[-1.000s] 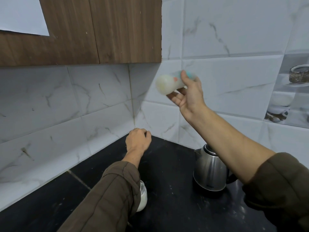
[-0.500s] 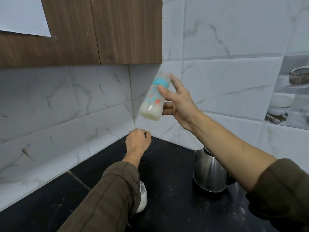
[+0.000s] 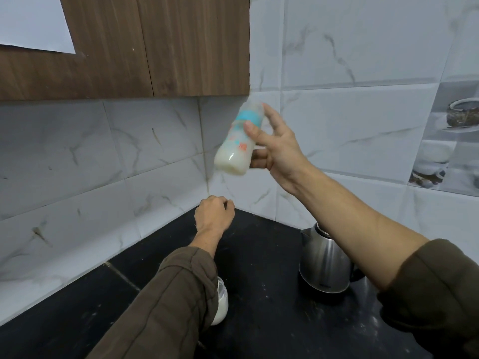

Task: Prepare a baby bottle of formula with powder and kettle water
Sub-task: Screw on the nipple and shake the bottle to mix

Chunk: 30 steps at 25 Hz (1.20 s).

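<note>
My right hand (image 3: 277,149) holds a baby bottle (image 3: 237,143) up in front of the tiled wall corner. The bottle has a blue ring and coloured prints, is tilted with its base toward me, and holds milky white liquid. My left hand (image 3: 213,218) is curled into a loose fist low over the black counter (image 3: 264,255), with nothing visible in it. A steel kettle (image 3: 324,268) stands on the counter under my right forearm. A glass jar of white powder (image 3: 221,304) sits partly hidden behind my left sleeve.
Wooden wall cabinets (image 3: 155,47) hang above the left wall. Marbled white tiles (image 3: 350,120) cover both walls that meet in the corner behind the bottle.
The bottle swung from lying sideways, base to the left, down to a tilted, nearly upright pose, and stayed close to that over the last half second. My left hand has not moved.
</note>
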{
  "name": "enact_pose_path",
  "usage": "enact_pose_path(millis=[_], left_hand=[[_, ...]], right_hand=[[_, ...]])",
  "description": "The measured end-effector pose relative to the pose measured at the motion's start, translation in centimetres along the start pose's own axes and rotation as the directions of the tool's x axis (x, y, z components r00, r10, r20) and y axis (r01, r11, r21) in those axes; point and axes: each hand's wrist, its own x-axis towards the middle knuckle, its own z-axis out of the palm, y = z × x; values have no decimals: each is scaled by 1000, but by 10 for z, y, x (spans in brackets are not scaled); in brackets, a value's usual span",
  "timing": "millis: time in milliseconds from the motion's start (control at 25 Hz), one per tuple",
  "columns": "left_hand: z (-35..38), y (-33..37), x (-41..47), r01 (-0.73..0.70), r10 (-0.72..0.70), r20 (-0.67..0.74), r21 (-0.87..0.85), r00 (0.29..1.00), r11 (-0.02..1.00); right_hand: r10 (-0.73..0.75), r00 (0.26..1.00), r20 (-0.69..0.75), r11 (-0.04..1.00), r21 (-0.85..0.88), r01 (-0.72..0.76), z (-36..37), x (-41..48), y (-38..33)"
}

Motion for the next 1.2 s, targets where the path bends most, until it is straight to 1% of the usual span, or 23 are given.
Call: enact_pose_path(millis=[80, 120, 160, 200, 240, 280, 320, 360, 400, 480, 520, 560, 640, 720, 760, 800, 880, 920, 960, 1040, 1120, 1160, 1200], left_hand=[[0, -1, 0, 4, -4, -1, 3, 1000, 1000], [-1, -1, 0, 7, -7, -3, 8, 1000, 1000], [-2, -2, 0, 9, -9, -7, 10, 1000, 1000], [-2, -2, 1, 11, -11, -10, 10, 1000, 1000], [-2, -3, 2, 11, -11, -10, 8, 1000, 1000], [-2, -2, 2, 7, -7, -6, 9, 1000, 1000], [-1, 0, 1, 2, -2, -2, 12, 1000, 1000], [-1, 2, 0, -3, 3, 1, 13, 1000, 1000], [-1, 3, 0, -5, 5, 1, 13, 1000, 1000], [-1, 1, -2, -5, 5, 0, 11, 1000, 1000], [0, 0, -2, -6, 6, 1, 9, 1000, 1000], [1, -1, -3, -4, 4, 6, 6, 1000, 1000], [1, -3, -3, 5, -5, 7, -1, 1000, 1000], [1, -4, -4, 8, -8, 3, 4, 1000, 1000], [0, -4, -4, 8, -8, 1, 8, 1000, 1000], [-2, -5, -4, 5, -5, 1, 8, 1000, 1000], [-3, -6, -5, 1, -1, 0, -1, 1000, 1000], [-5, -7, -6, -2, 2, -4, -2, 1000, 1000], [-5, -7, -5, -1, 1, -8, -2, 1000, 1000], [-5, -9, -4, 3, -3, -8, 3, 1000, 1000], [-6, -10, -5, 8, -8, -3, 18, 1000, 1000], [-6, -12, -5, 11, -11, -1, 20, 1000, 1000], [-6, -13, -5, 13, -13, 1, 18, 1000, 1000]], right_hand=[[42, 975, -220, 967, 254, 16, -5, 12, -5], [95, 956, -279, 930, 368, 15, -7, 18, -6], [169, 947, -275, 896, 443, -31, -9, 21, -6], [253, 941, -223, 881, 455, -129, -9, 18, -6], [321, 937, -139, 887, 392, -246, -8, 12, -6], [367, 929, -59, 902, 267, -339, -6, 4, -4], [390, 921, 12, 907, 167, -387, -5, -1, -2], [396, 917, 44, 909, 124, -399, -4, -5, -2], [400, 916, 26, 903, 158, -399, -3, -5, -3], [439, 893, -92, 857, 341, -386, -3, 0, -5], [452, 885, -112, 842, 381, -382, -4, 3, -6], [458, 885, -83, 843, 358, -402, -4, 3, -7], [441, 894, 77, 876, 180, -448, -4, -1, -9], [403, 894, 198, 904, 66, -422, -2, -8, -12], [399, 898, 184, 905, 78, -418, 0, -8, -13], [409, 904, 124, 896, 135, -424, 2, -6, -14], [435, 899, -55, 862, 316, -397, 2, 0, -11], [443, 892, -93, 852, 355, -386, 3, 1, -10], [452, 888, -86, 853, 333, -402, 4, 1, -10], [456, 889, 45, 877, 143, -458, 5, -6, -10], [433, 891, 134, 897, 33, -441, 5, -12, -11], [424, 899, 110, 900, 61, -432, 5, -10, -13], [427, 903, 35, 891, 151, -428, 4, -6, -13]])
